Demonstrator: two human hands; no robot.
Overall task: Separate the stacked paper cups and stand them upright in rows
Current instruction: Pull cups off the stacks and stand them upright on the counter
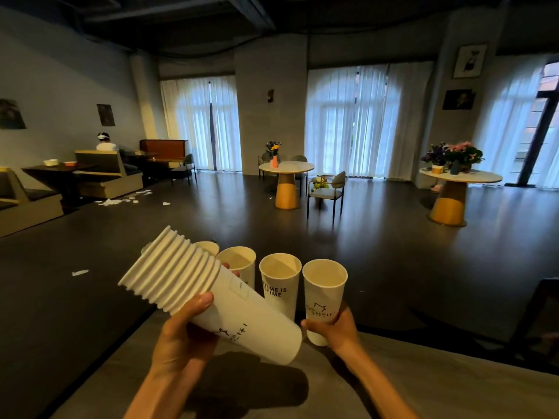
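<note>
My left hand grips a stack of white paper cups, tilted with its rims pointing up and left above the grey table. My right hand holds a single upright white cup near its base, at the right end of a row. Left of it stands a cup printed "TIME IS TIME", then another cup. A further cup is mostly hidden behind the stack.
The table's far edge runs just behind the row of cups, with dark floor beyond. Two round tables with flowers, a chair and booth seating with a seated person stand far off.
</note>
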